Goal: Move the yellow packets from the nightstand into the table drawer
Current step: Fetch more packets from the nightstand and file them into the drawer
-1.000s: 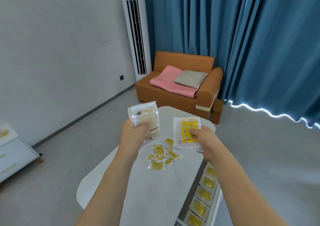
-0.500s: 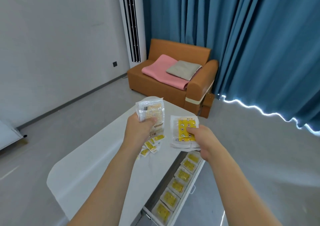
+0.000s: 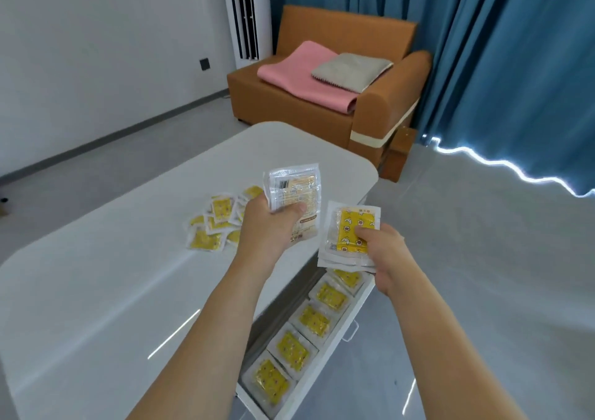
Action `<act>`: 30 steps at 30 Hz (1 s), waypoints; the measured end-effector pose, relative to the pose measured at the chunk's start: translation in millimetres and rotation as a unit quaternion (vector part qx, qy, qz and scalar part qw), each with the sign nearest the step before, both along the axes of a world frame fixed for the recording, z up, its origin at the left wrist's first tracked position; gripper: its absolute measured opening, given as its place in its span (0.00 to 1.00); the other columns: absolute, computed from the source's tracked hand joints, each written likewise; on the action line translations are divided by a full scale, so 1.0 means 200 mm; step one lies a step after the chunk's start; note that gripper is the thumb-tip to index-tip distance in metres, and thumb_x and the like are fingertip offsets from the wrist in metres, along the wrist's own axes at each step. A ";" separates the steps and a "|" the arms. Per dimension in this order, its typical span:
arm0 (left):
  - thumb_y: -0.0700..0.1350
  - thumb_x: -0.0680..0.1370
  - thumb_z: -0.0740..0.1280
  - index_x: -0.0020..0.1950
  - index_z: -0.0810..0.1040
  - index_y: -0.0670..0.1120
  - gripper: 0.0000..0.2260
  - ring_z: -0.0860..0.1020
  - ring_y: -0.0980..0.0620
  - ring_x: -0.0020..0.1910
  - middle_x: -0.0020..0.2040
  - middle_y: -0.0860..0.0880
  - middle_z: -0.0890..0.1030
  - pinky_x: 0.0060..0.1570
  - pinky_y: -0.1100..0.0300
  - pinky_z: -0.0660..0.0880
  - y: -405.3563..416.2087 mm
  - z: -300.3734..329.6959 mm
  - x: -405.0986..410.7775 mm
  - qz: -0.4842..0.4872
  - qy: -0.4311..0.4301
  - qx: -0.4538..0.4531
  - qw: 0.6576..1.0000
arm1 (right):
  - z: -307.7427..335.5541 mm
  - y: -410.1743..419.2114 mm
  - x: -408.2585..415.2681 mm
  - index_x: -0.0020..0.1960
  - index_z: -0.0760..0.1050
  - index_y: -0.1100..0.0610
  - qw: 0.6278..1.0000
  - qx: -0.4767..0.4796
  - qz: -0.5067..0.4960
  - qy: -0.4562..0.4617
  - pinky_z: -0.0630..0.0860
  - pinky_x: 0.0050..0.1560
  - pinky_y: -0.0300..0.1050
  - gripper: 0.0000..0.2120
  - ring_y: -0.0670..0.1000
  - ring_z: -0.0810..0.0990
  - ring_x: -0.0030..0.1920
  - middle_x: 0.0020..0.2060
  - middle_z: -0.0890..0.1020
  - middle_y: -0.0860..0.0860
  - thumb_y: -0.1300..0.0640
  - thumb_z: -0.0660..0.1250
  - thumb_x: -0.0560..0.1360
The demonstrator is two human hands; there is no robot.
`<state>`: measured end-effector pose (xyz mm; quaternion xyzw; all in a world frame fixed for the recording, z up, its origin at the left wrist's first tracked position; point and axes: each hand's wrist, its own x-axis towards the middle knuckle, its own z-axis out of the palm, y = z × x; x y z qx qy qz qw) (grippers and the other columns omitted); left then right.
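Both hands have dropped lower and nearer the open drawer point(image 3: 335, 349) than half a second earlier, and the view has swung left so more of the white tabletop point(image 3: 96, 291) shows. The left hand point(image 3: 269, 237) is closed around a stack of glossy, crinkled clear-plastic packets point(image 3: 296, 194), printed backs facing up, held above the tabletop's right edge. The right hand point(image 3: 384, 252) pinches a fanned stack of flat square yellow packets point(image 3: 351, 233), thumb pressed on the top one, directly over the far end of the drawer. Five yellow packets point(image 3: 289, 350) lie in an overlapping row inside the narrow white drawer, which stands pulled out from the tabletop's right side. A loose heap of smaller yellow sachets point(image 3: 215, 223) rests on the smooth, rounded-corner tabletop, just left of the left hand. Behind stand a tan leather-look armchair point(image 3: 338, 104) draped with a pink blanket point(image 3: 299, 72), and heavy teal curtains point(image 3: 483, 49).
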<state>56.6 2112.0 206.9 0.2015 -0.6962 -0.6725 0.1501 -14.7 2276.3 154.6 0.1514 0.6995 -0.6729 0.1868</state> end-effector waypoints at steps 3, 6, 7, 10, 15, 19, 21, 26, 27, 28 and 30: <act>0.40 0.76 0.71 0.51 0.83 0.52 0.08 0.84 0.58 0.45 0.45 0.57 0.86 0.50 0.57 0.79 0.00 -0.48 0.02 0.000 0.011 -0.035 0.999 | -0.49 0.02 0.01 0.58 0.75 0.55 1.000 -0.005 -0.021 0.005 0.81 0.49 0.52 0.08 0.56 0.84 0.48 0.49 0.85 0.54 0.60 0.64 0.80; 0.42 0.76 0.71 0.54 0.83 0.51 0.08 0.84 0.56 0.48 0.47 0.56 0.86 0.52 0.55 0.79 0.01 -0.97 0.05 -0.010 0.012 -0.073 0.997 | -0.98 0.03 0.00 0.61 0.74 0.55 0.998 -0.012 -0.054 0.012 0.81 0.53 0.56 0.11 0.56 0.84 0.49 0.50 0.84 0.54 0.60 0.64 0.79; 0.42 0.76 0.71 0.54 0.82 0.51 0.08 0.84 0.56 0.47 0.46 0.56 0.86 0.50 0.57 0.79 0.01 -1.12 0.07 -0.018 0.007 -0.097 0.995 | -1.13 0.04 0.01 0.59 0.74 0.55 0.998 -0.018 -0.065 0.014 0.80 0.55 0.57 0.10 0.57 0.84 0.49 0.49 0.84 0.54 0.60 0.65 0.78; 0.45 0.77 0.70 0.50 0.81 0.55 0.05 0.82 0.62 0.43 0.43 0.58 0.84 0.46 0.62 0.78 0.01 -1.51 0.15 -0.071 -0.003 -0.201 0.977 | -1.48 0.03 0.04 0.55 0.75 0.54 0.996 -0.040 -0.074 0.021 0.78 0.58 0.60 0.07 0.57 0.83 0.51 0.49 0.84 0.53 0.61 0.65 0.78; 0.47 0.78 0.68 0.47 0.80 0.59 0.06 0.79 0.64 0.37 0.38 0.61 0.83 0.37 0.66 0.75 -0.03 -1.90 0.23 -0.157 -0.028 -0.385 0.909 | -1.65 0.05 0.08 0.57 0.76 0.53 0.991 -0.076 -0.097 0.054 0.80 0.56 0.58 0.09 0.56 0.84 0.50 0.50 0.84 0.53 0.60 0.65 0.77; 0.41 0.73 0.70 0.58 0.81 0.51 0.14 0.79 0.52 0.49 0.51 0.55 0.83 0.44 0.52 0.79 -0.14 -2.12 0.21 -0.218 0.031 -0.596 0.772 | -1.68 0.06 0.10 0.55 0.72 0.50 0.987 -0.084 -0.124 0.062 0.77 0.60 0.57 0.08 0.54 0.82 0.54 0.52 0.82 0.50 0.59 0.64 0.78; 0.38 0.68 0.70 0.57 0.81 0.48 0.17 0.79 0.48 0.46 0.51 0.51 0.82 0.40 0.52 0.79 -0.18 -2.20 0.20 -0.258 0.078 -0.673 0.689 | -1.69 0.04 0.09 0.54 0.71 0.49 0.986 -0.095 -0.112 0.074 0.76 0.61 0.60 0.08 0.55 0.80 0.56 0.53 0.81 0.50 0.58 0.64 0.77; 0.39 0.77 0.63 0.52 0.80 0.47 0.08 0.76 0.49 0.44 0.51 0.51 0.81 0.41 0.57 0.69 -0.16 -2.35 0.20 -0.292 0.173 -0.761 0.552 | -1.70 -0.02 0.08 0.60 0.71 0.46 0.985 -0.122 -0.087 0.090 0.75 0.62 0.61 0.16 0.56 0.80 0.59 0.57 0.81 0.48 0.55 0.66 0.74; 0.39 0.77 0.64 0.51 0.80 0.47 0.07 0.76 0.48 0.44 0.51 0.51 0.81 0.42 0.57 0.69 -0.16 -2.37 0.20 -0.298 0.176 -0.762 0.547 | -1.70 -0.02 0.07 0.64 0.69 0.46 0.985 -0.128 -0.087 0.080 0.73 0.64 0.62 0.20 0.57 0.78 0.61 0.59 0.79 0.48 0.54 0.66 0.73; 0.39 0.77 0.64 0.50 0.80 0.47 0.06 0.76 0.48 0.44 0.51 0.50 0.80 0.42 0.57 0.69 -0.15 -2.40 0.20 -0.306 0.176 -0.761 0.544 | -1.70 -0.02 0.06 0.65 0.68 0.46 0.984 -0.134 -0.085 0.076 0.72 0.65 0.63 0.21 0.57 0.77 0.62 0.60 0.79 0.48 0.54 0.66 0.73; 0.38 0.77 0.64 0.50 0.79 0.46 0.06 0.76 0.48 0.44 0.51 0.50 0.80 0.43 0.57 0.71 -0.16 -2.45 0.20 -0.321 0.171 -0.763 0.534 | -1.70 -0.04 0.05 0.61 0.70 0.46 0.983 -0.141 -0.081 0.081 0.73 0.63 0.62 0.15 0.57 0.79 0.59 0.57 0.80 0.48 0.56 0.65 0.75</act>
